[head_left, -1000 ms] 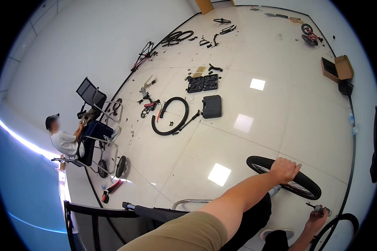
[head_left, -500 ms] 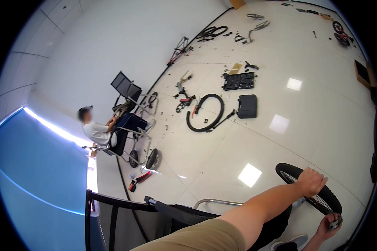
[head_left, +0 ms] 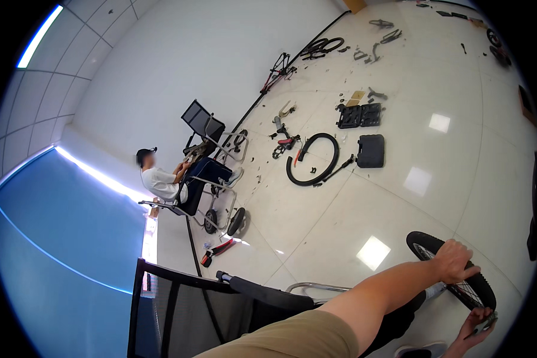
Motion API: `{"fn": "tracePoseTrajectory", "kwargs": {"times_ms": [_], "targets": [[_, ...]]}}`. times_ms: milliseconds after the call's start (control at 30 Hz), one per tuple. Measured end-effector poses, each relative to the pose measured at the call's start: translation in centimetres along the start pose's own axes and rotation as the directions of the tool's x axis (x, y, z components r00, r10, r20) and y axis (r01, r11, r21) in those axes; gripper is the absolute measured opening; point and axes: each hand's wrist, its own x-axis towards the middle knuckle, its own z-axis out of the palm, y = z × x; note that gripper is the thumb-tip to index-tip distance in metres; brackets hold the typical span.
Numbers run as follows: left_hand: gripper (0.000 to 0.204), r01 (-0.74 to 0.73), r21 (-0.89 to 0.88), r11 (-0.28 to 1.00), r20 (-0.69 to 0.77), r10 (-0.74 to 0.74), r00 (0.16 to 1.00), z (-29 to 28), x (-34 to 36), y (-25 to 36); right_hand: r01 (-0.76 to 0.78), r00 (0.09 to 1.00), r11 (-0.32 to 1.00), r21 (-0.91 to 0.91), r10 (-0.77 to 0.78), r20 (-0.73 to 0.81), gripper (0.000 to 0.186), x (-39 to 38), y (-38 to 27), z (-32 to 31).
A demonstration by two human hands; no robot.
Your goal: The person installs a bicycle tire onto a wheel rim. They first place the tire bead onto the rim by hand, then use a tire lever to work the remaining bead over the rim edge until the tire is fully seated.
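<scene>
The bicycle wheel [head_left: 453, 277] stands on the pale tiled floor [head_left: 400, 197] at the lower right, its black tyre upright and its spokes showing below the rim. The left hand [head_left: 454, 261] is closed over the top of the tyre, the bare forearm reaching out to it from the lower edge. The right hand [head_left: 474, 325] sits just below the wheel, fingers curled around a small dark tool [head_left: 488, 322]; what kind of tool it is cannot be made out. The two hands are apart, one above the wheel and one beneath it.

Just beside the person's legs, at the lower middle, stands a black mesh chair [head_left: 179, 304] with a metal frame. Farther out on the floor lies a loose black tyre [head_left: 312, 160], with a closed black case [head_left: 371, 150] just to its right and an open tool case [head_left: 358, 115] beyond that. Small bike parts are scattered near them.

Over by the white wall, another person [head_left: 161, 179] in a white top sits on a seat, bent over a frame with small wheels [head_left: 221, 215]. Farthest off, more bicycle parts [head_left: 322, 45] lie along the wall.
</scene>
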Motion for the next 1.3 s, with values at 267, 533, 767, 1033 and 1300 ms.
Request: {"fn": "tracePoseTrajectory", "kwargs": {"times_ms": [267,533,767,1033,1300], "targets": [[0.068,-0.231,-0.049,0.972,0.005,0.231,0.973,2.7,0.4,-1.5,0.097,0.960,0.990,-0.098,-0.119,-0.252,0.021,0.7,-2.4,-3.3],[0.065,-0.193,-0.099,0.976,0.061,0.199,0.978,3.0,0.8,-0.8,0.159,0.765,0.979,-0.124,-0.202,-0.612,0.032,-0.5,2.4,13.1],[0.068,-0.194,-0.061,0.979,0.086,0.199,0.976,2.9,2.0,0.0,-0.040,0.943,0.929,-0.368,-0.086,-0.322,0.025,-1.4,-2.9,0.4],[0.071,-0.165,0.019,0.986,0.244,0.155,0.957,0.5,3.8,0.8,0.010,0.939,0.982,-0.190,-0.075,-0.336,0.039,-2.8,-1.7,1.0],[0.072,-0.164,0.012,0.986,0.205,0.158,0.966,1.2,3.4,1.7,0.039,0.930,0.995,0.096,-0.001,-0.369,0.038,-3.2,-1.0,3.7]]}}
